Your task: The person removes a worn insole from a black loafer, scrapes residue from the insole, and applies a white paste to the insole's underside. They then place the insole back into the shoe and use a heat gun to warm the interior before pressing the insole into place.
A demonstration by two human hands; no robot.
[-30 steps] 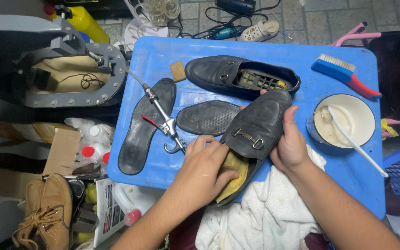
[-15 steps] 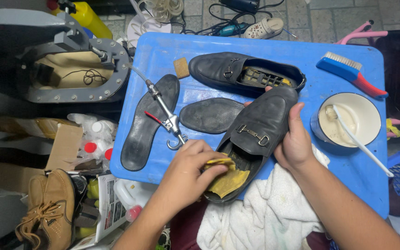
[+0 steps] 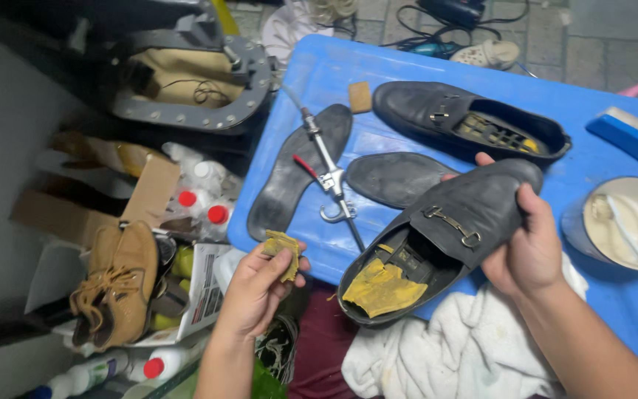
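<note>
Black leather loafer with metal buckle (image 3: 452,229) sits tilted over the near edge of the blue plastic table (image 3: 407,74), heel end toward the person. Right hand (image 3: 526,251) wraps its toe, fingers closed around it. Left hand (image 3: 256,284) pinches a torn yellow lining scrap (image 3: 282,247), left of the loafer. Earlier that hand was inside the shoe opening; now it is pulled out and raised off the table edge, wrist bent. More yellow lining (image 3: 382,288) remains inside the heel.

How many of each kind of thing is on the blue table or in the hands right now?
Black loafers: 2
Black insoles: 2
Yellow lining pieces: 2
Metal tool: 1
Brush: 1
Glue tub: 1
Sponge: 1
Total: 10
</note>
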